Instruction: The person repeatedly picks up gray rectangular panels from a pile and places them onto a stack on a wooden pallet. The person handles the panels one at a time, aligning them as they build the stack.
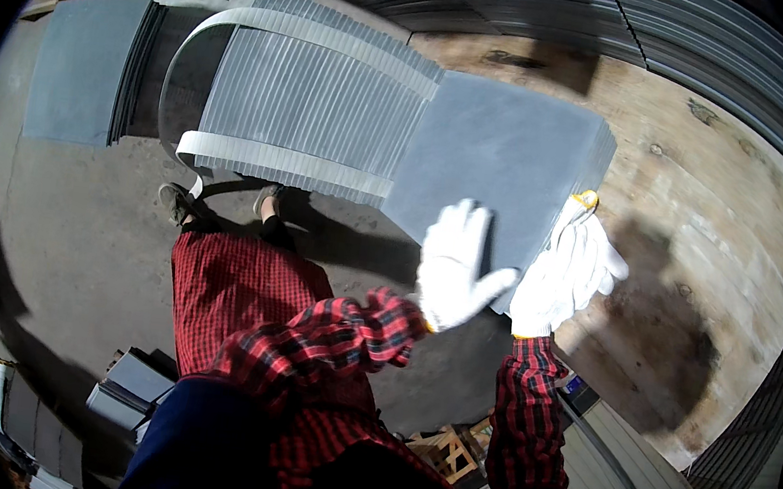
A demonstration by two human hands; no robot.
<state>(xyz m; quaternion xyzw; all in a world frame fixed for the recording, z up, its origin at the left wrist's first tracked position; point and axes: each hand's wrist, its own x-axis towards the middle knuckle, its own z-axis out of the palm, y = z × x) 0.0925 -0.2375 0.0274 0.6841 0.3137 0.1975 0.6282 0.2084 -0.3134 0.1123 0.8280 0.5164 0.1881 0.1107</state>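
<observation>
Grey slab point(498, 160) lies flat on top of the strapped stack point(311, 105), at its right end, just ahead of me. Best way, I reckon: keep it level and square its edges to the sheets below, no dragging. My left hand point(457, 266) is spread wide open, palm flat on the slab's near edge, gripping nothing. My right hand point(567, 269) curls round the near right corner, fingers point(602, 259) loosely closed on the edge. White straps point(285, 163) band the stack to the left.
</observation>
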